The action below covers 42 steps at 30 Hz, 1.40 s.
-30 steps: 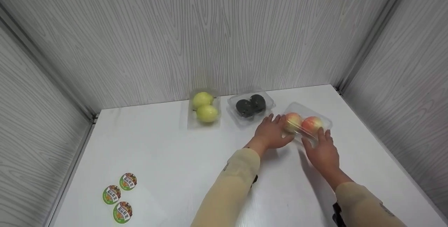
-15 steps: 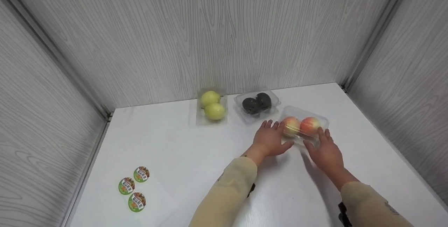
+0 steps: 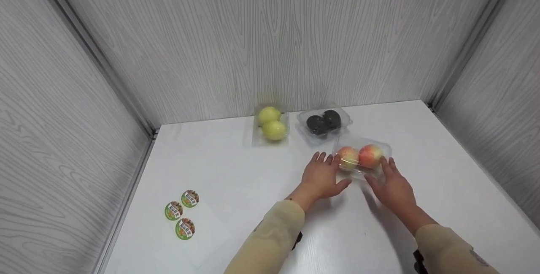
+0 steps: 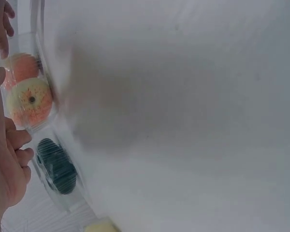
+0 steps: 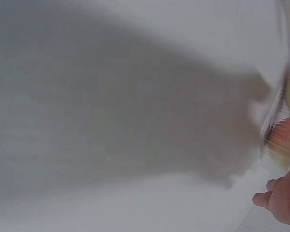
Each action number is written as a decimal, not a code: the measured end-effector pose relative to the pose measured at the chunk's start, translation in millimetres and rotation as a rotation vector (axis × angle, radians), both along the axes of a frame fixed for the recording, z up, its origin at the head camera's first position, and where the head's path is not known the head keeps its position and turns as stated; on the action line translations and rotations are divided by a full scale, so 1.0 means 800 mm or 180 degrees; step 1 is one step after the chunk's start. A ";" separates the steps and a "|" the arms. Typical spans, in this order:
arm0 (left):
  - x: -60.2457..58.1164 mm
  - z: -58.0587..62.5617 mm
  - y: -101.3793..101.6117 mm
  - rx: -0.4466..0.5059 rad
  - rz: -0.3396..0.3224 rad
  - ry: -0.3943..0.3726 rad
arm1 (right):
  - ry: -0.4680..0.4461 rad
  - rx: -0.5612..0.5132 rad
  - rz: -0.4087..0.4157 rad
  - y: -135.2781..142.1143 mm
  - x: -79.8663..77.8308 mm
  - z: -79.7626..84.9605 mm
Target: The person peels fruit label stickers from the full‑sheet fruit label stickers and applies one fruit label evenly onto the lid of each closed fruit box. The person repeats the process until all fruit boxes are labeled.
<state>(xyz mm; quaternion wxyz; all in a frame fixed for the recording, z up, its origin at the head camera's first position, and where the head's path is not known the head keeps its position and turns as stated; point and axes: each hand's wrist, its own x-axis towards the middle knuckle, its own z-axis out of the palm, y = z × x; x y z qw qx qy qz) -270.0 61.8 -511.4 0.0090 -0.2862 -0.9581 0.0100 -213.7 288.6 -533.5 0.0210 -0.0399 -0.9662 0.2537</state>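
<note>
A clear plastic box [image 3: 384, 149] with two red-and-yellow apples [image 3: 371, 156] inside lies on the white table. My left hand [image 3: 320, 179] touches its left side, fingers stretched forward and thumb out. At the near right corner, my right hand [image 3: 394, 187] rests its extended fingers against the box. In the left wrist view one apple [image 4: 31, 101] shows a dark spot at its end. Only the edge of the box and part of the apples [image 5: 285, 137] appear in the right wrist view.
Behind stands a clear box [image 3: 348, 121] of two dark, nearly black fruits, close to the apple box. Left of it, another box [image 3: 256, 141] holds two yellow pears. Three round stickers [image 3: 185, 228] lie at the table's left. Grey wood-grain walls [image 3: 236, 37] enclose the table.
Both hands have shifted the apple box left and slightly nearer, turning it straighter and closer to the dark fruit box. The head view has swung left.
</note>
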 end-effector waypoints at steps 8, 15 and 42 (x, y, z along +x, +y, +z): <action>0.024 -0.001 -0.035 0.0018 0.0101 -0.0011 | 0.0042 -0.0068 0.0149 -0.028 0.008 0.003; 0.047 -0.003 -0.066 0.0094 0.0159 -0.0074 | 0.0094 -0.0053 0.0277 -0.050 0.014 -0.002; 0.089 -0.009 -0.154 0.0328 0.0543 0.0002 | 0.0246 -0.0081 0.0693 -0.135 0.010 -0.009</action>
